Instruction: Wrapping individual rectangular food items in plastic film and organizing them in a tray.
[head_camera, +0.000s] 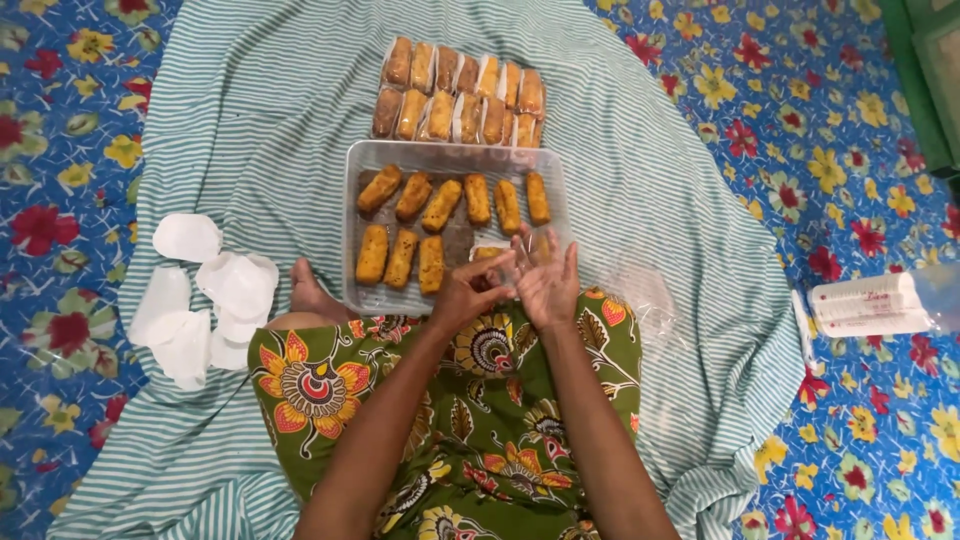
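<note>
Item: one fried golden-brown roll (487, 254), partly hidden, at the near right corner of the clear plastic tray (356, 240). The left hand (470, 292) and right hand (548, 285) meet over that corner, fingers touching, apparently working thin clear film around the roll; whether either hand actually clamps the roll cannot be told, since the fingers cover it. Orientation: only its end shows, so its long axis is uncertain; the unwrapped rolls (440, 204) in the tray lie in two rows with long axes running away from the person, several tilted slightly. Beyond the tray's far edge lie the wrapped rolls (460, 102), in two rows, same direction. Left of the tray, well apart, lies a heap of white paper pieces (205, 295); to its right, well apart, lies a stack of white packets (865, 303) on the flowered floor covering (850, 130). The tray sits on a striped green cloth (250, 120). Risks, judged: the soft roll may break if pinched hard; greasy fingers may let the film slip; a hand leaning on the tray rim could tip it.
</note>
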